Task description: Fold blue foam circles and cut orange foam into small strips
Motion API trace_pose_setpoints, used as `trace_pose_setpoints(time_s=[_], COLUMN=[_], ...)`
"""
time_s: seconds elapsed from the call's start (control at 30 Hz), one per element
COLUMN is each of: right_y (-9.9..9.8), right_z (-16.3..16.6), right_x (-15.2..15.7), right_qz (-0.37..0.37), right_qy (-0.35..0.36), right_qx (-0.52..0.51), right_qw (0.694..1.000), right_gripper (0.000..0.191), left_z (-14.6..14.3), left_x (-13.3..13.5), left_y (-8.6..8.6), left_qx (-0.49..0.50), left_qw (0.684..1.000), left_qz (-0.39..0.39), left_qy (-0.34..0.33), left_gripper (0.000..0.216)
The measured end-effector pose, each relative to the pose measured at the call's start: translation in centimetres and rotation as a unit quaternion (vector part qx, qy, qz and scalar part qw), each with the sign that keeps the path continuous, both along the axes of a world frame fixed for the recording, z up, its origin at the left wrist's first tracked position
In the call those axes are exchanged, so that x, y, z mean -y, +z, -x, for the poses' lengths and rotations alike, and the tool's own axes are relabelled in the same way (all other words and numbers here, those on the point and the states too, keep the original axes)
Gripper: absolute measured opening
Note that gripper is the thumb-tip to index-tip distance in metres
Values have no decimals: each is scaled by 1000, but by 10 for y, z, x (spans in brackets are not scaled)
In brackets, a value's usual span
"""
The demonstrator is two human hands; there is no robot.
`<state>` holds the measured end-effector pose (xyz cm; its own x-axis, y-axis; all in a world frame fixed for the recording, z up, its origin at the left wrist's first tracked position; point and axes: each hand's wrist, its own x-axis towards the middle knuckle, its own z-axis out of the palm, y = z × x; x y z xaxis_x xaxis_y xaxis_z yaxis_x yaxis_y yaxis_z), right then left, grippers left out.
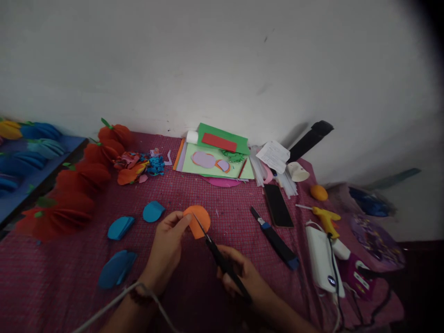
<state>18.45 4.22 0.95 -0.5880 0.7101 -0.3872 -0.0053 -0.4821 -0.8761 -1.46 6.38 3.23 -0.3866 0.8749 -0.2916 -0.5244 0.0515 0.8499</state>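
My left hand (169,240) pinches the left edge of a rounded orange paper piece (201,217) above the middle of the table. In my right hand (239,273) is a pair of black-handled scissors (222,261), its fingers wrapped round the handles. The scissor blades lie across the orange paper, close to my left thumb; whether they are cutting into it I cannot tell. Left of my left hand rest folded blue paper pieces: one (153,211) near the wrist's far side, another (120,227) farther left, and a thicker one (117,268) nearer me.
Red paper pumpkins (74,210) line the left, beside a blue board (74,148). Paper scraps (138,166) and stacked coloured sheets (190,162) lie at the back. To the right are a box cutter (275,240), phone (278,206), yellow glue gun (326,219) and white power bank (321,254). A cable crosses my left wrist.
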Motion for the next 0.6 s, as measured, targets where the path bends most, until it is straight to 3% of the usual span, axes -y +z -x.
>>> trace_pose_setpoints(time_s=[0.33, 0.6], right_y=[1, 17], right_z=[-1, -2], right_x=[1, 0], right_qz=[9, -9], right_qy=[7, 12], right_qx=[-1, -18], right_qw=[1000, 1000], right_gripper=[59, 71], left_z=[-4, -10], left_x=[0, 2], left_y=[-3, -7], left_qx=[-17, 86], left_qw=[999, 993], left_qz=[24, 50], left_qy=[-16, -59], left_gripper=[25, 26])
